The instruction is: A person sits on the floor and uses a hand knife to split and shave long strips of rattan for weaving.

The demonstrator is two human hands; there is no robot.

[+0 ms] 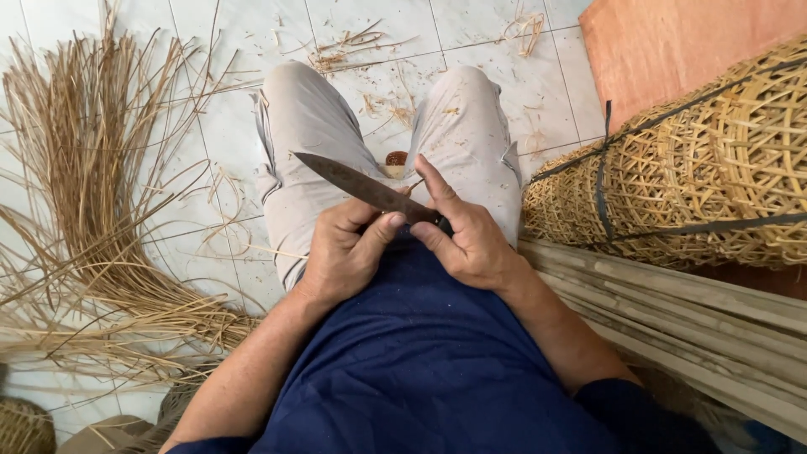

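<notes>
Right hand (471,240) grips the knife (361,187) by its handle; blade extends toward 10 o'clock over the lap. Left hand (345,252) closed beneath it (contents hidden), thumb touching the blade.

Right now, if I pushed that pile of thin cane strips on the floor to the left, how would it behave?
The cane strips would probably flop and splay rather than slide as one: they are long, thin and already bent in loose curves. They look light, so some may scatter, like the shavings on the tiled floor. Crossing strands could snag.
</notes>
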